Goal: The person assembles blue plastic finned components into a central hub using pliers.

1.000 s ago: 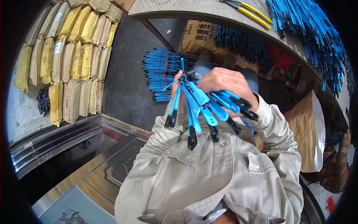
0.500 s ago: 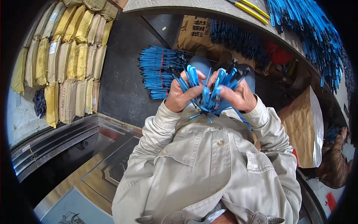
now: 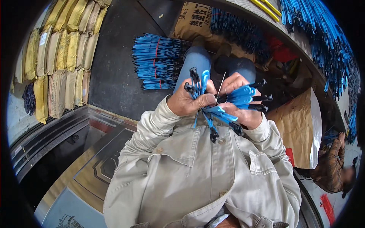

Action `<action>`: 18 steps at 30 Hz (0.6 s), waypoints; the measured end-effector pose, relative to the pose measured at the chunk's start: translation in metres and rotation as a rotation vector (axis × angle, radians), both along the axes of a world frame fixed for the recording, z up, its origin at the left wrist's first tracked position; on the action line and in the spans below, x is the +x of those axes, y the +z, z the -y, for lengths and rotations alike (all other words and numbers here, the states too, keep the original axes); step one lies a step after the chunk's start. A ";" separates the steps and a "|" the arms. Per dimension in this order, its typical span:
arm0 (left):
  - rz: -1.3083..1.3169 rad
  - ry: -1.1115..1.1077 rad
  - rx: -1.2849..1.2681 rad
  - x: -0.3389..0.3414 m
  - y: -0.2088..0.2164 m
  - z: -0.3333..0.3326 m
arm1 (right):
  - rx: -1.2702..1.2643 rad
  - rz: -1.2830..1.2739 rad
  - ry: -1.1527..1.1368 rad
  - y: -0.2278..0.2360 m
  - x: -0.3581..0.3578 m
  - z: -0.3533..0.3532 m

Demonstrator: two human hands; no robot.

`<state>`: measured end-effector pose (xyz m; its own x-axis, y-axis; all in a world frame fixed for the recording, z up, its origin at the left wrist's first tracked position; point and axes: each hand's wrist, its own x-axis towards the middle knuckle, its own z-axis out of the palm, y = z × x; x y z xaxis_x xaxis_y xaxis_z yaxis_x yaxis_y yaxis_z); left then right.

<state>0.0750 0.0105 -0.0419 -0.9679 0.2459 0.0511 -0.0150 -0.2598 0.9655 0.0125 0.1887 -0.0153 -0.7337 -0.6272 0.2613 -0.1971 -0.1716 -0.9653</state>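
In front of my chest, my left hand (image 3: 182, 102) is closed on several thin blue strips with black ends, which stick up between its fingers. My right hand (image 3: 251, 117) grips more of these blue strips (image 3: 242, 95), fanned out toward the right. Between the two hands the strips meet at a dark middle, and some hang down over my jacket (image 3: 190, 167). A thin, pale, wire-like piece (image 3: 222, 81) points up near my right fingers; what holds it is hidden.
Bundles of blue strips (image 3: 157, 62) with red bands lie left of my knees. More strips (image 3: 239, 34) lie ahead, beside a brown sack (image 3: 192, 19). The bench (image 3: 247, 7) carries blue strips and yellow-handled pliers (image 3: 266, 8). A person (image 3: 330, 167) sits far right.
The strips have spread from a tight upright bunch into a fan, some now hanging downward. My right hand has turned them toward the right. The whole view has shifted slightly.
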 end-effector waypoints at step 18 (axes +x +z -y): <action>0.017 -0.065 0.084 -0.004 -0.004 0.002 | 0.056 -0.235 0.054 -0.006 -0.021 -0.010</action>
<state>0.0710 0.0086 -0.0458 -0.9511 0.3033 0.0576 -0.0509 -0.3381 0.9397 -0.0081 0.1992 -0.0213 -0.6221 -0.6819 0.3847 -0.4097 -0.1352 -0.9022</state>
